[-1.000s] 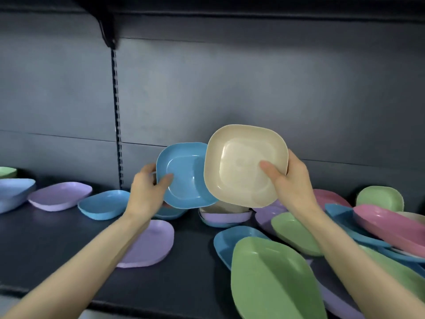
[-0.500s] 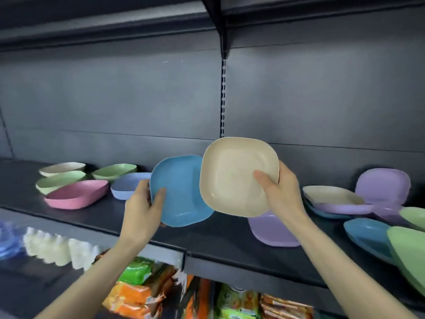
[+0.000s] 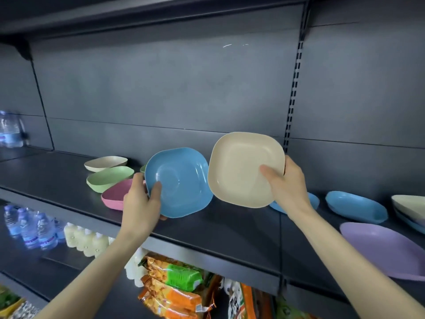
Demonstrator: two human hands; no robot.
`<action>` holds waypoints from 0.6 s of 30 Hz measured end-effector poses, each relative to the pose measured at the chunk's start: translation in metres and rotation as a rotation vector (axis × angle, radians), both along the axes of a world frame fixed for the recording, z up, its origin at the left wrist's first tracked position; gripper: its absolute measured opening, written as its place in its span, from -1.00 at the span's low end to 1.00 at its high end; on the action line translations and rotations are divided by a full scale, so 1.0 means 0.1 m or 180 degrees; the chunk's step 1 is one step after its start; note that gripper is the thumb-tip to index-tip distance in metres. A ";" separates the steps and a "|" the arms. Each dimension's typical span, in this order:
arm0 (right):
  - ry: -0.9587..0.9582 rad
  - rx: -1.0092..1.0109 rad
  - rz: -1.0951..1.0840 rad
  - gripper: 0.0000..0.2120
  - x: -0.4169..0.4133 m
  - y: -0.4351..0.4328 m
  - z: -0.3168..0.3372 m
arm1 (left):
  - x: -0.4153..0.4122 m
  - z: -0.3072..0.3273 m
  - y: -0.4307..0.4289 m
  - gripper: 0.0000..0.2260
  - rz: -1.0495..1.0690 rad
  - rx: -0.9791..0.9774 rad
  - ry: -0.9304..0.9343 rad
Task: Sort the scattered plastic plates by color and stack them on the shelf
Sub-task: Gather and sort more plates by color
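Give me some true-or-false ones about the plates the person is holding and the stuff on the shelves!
1. The left hand holds a blue plate. True.
2. The right hand holds a green plate. False: it holds a cream plate.
3. A pink plate lies on the shelf, partly hidden behind the left hand. True.
4. The purple plate sits on top of the pink plate. False: it lies by itself at the right end of the shelf, far from the pink one.
5. Water bottles stand on a lower level, below the plates. True.
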State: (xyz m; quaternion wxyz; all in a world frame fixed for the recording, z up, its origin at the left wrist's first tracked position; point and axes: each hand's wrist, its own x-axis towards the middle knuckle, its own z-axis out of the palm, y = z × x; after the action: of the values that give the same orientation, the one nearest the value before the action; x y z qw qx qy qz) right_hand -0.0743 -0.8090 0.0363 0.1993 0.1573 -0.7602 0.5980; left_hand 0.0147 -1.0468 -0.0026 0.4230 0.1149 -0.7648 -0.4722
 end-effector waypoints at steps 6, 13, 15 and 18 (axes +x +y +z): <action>-0.0025 0.0151 -0.0171 -0.81 -0.51 -0.54 0.09 | -0.51 0.02 -0.63 -0.92 -0.0099 -0.0011 -0.0031; -0.0210 0.0190 -0.0105 -0.81 -0.91 -1.33 0.14 | -0.82 0.11 -1.43 -0.92 -0.0055 -0.0102 -0.0042; -0.0250 0.0206 -0.0087 -0.79 -1.00 -1.58 0.16 | -0.88 0.11 -1.69 -0.93 -0.0008 -0.0106 -0.0097; -0.0278 0.0268 -0.0086 -0.79 -1.11 -1.97 0.15 | -1.02 0.11 -2.08 -0.96 -0.0019 -0.0028 -0.0142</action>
State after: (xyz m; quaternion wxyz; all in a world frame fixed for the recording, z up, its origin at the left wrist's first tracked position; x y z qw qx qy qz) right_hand -0.1857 -1.0055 0.0517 0.1671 0.1290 -0.7947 0.5691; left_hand -0.0872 -1.2546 0.0086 0.4050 0.1213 -0.7764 -0.4674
